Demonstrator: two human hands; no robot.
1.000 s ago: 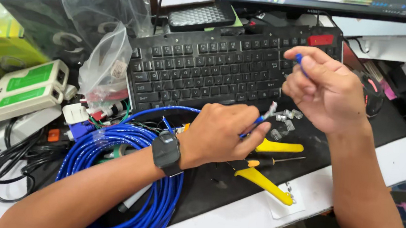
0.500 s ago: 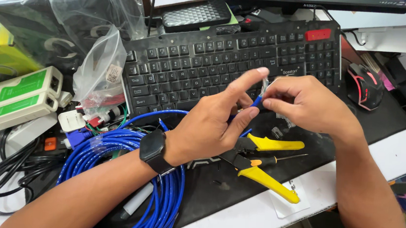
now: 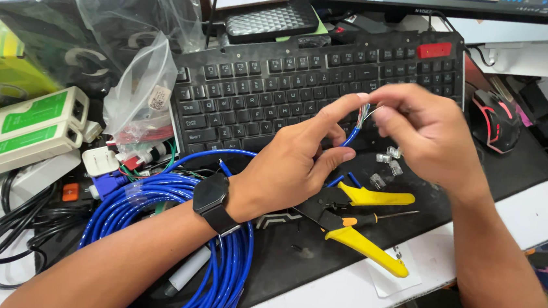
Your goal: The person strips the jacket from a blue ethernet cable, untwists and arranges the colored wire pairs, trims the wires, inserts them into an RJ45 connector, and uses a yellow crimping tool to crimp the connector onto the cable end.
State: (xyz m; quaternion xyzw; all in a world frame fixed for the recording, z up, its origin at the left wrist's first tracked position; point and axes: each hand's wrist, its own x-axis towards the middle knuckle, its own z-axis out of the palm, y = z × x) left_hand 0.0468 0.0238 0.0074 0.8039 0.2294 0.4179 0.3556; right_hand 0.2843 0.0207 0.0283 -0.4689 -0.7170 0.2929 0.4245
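I look down on a cluttered white desk (image 3: 340, 302), much of it covered by a black desk mat (image 3: 292, 253), with the lower edge of a monitor (image 3: 429, 0) along the top of the frame. A black full-size keyboard (image 3: 259, 88) spans the upper centre. At lower left lies a coil of blue network cable (image 3: 172, 205), beside a tangle of black cords (image 3: 7, 231). At left sit a two-part white-and-green cable tester (image 3: 28, 128) and crumpled clear plastic bags (image 3: 137, 65) over a dark box. A black-and-red mouse (image 3: 495, 119) rests at right. Yellow-handled crimping pliers (image 3: 360, 219) lie at centre on the mat, small clear plastic connectors (image 3: 387, 160) just above them.

My left hand (image 3: 292, 168), a black smartwatch (image 3: 213, 201) on its wrist, pinches the blue cable end (image 3: 352, 135) between thumb and forefinger at mid-frame, over the keyboard's lower edge. My right hand (image 3: 425, 136) meets it, fingertips closed on the thin bared wires (image 3: 366, 112) fanning from that end. The hands hide part of the keyboard.
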